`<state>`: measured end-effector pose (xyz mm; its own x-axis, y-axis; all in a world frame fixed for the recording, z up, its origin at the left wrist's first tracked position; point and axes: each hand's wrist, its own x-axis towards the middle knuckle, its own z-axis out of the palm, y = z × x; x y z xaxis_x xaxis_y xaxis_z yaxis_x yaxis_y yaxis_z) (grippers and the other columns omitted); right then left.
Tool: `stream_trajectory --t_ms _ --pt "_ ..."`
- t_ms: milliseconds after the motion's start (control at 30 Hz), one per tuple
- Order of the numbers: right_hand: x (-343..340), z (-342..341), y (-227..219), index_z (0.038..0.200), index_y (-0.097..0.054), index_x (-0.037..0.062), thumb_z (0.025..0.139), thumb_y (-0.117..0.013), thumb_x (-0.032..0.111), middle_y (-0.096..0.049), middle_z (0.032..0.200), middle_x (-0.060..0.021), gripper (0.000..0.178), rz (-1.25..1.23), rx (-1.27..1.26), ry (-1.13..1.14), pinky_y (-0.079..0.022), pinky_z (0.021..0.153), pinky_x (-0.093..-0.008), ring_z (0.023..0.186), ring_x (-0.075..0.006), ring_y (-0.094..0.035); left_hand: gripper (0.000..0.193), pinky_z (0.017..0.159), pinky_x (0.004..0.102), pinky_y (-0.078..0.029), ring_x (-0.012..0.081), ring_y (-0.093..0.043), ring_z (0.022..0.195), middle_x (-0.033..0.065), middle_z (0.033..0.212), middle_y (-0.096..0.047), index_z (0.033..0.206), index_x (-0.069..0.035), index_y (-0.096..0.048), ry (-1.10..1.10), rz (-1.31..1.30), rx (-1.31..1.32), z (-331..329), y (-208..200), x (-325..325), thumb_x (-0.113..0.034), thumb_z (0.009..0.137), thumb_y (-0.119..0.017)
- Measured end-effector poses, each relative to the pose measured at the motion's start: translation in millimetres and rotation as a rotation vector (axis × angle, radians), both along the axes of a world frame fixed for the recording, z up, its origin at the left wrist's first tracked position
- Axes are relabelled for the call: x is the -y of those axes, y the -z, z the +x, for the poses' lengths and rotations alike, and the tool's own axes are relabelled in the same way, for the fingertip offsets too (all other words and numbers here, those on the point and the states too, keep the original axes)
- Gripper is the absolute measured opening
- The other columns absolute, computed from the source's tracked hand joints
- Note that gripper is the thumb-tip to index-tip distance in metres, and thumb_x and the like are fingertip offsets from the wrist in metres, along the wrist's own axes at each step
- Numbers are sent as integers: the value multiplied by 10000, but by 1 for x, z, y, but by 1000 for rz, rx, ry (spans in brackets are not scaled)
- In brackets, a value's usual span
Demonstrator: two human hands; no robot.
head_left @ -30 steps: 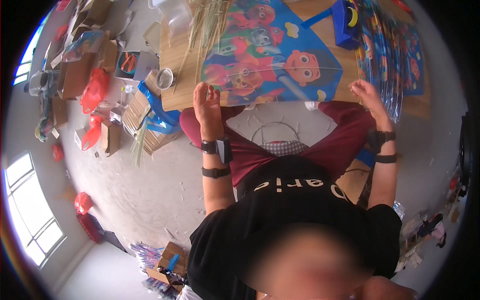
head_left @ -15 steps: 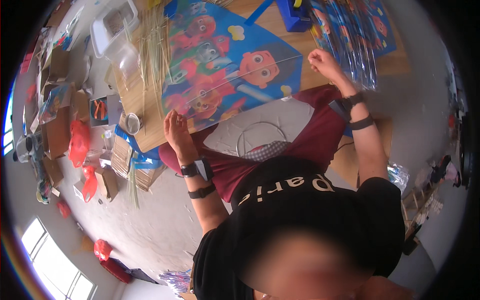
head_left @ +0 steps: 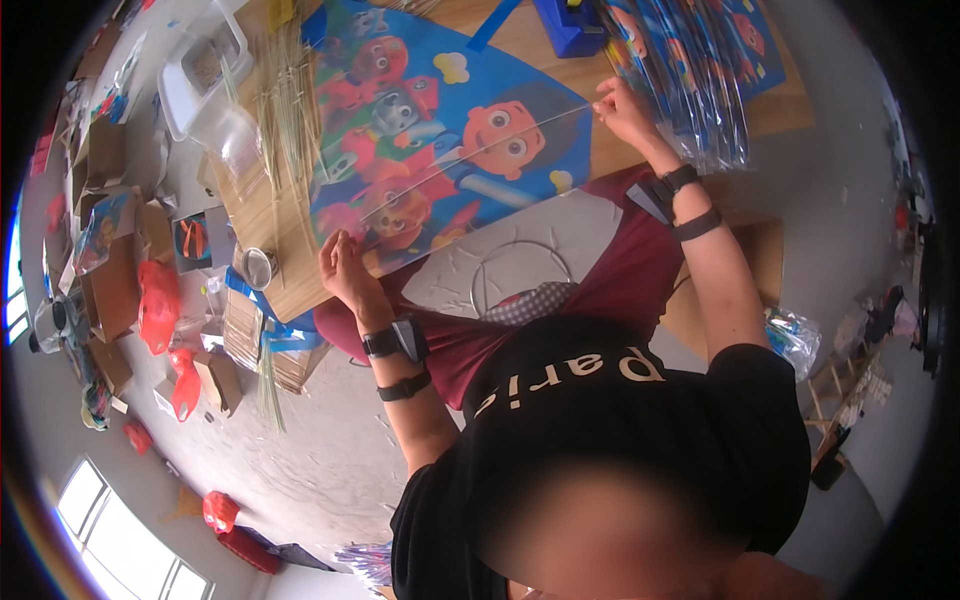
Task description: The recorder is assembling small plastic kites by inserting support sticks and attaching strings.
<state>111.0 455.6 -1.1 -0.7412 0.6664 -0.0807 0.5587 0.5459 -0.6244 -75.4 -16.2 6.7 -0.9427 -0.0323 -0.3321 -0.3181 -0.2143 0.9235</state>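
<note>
Left of the hands [head_left: 348, 272] [head_left: 628, 112]: cup [head_left: 259, 268], contents unclear.

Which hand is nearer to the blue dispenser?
The right hand, by the right corner of the sheet; the left hand is farther, by its lower left edge.

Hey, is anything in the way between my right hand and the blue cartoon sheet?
Nothing visible. Your right hand is by the cartoon sheet's right-hand corner; whether they touch, I can't tell. The plastic-wrapped packets and blue box lie outside that gap.
</note>
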Motion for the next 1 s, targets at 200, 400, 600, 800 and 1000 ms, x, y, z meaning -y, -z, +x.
stream_trajectory --t_ms 200,400,600,800,1000 --pt "-2 -2 5 1079 -584 62 866 -713 143 -714 866 -112 261 64 34 -23 -527 815 -408 886 -294 -700 300 728 297 -547 163 -645 831 67 919 -647 1151 -23 -553 -38 -38 -48 0 -2 -7 -14 895 -708" --pt "-13 -1 20 937 -656 50 874 -686 148 -727 896 -114 120 59 31 -30 -532 822 -400 898 -304 -699 290 705 289 -553 166 -655 828 78 927 -657 1134 -26 -543 -37 -38 -103 -1 5 -9 -7 895 -705" --pt "-21 1 18 934 -666 46 899 -644 144 -716 869 -95 107 -159 8 -45 -527 779 -359 841 -238 -685 301 709 272 -533 158 -650 824 68 940 -657 1135 -27 -547 -39 -67 -78 1 2 -11 -18 888 -718" --pt "-22 3 8 971 -654 42 924 -648 170 -678 855 -73 137 -303 12 -29 -497 742 -330 802 -178 -628 302 706 257 -498 155 -649 825 68 937 -658 1132 -25 -551 -49 -67 -67 -2 6 -7 -8 882 -719" --pt "-23 4 11 965 -648 31 929 -646 173 -688 868 -79 146 -175 -2 -92 -502 756 -342 817 -191 -649 300 700 265 -524 161 -653 807 77 928 -664 1135 -25 -547 -27 -57 -104 -2 9 -8 4 884 -710"
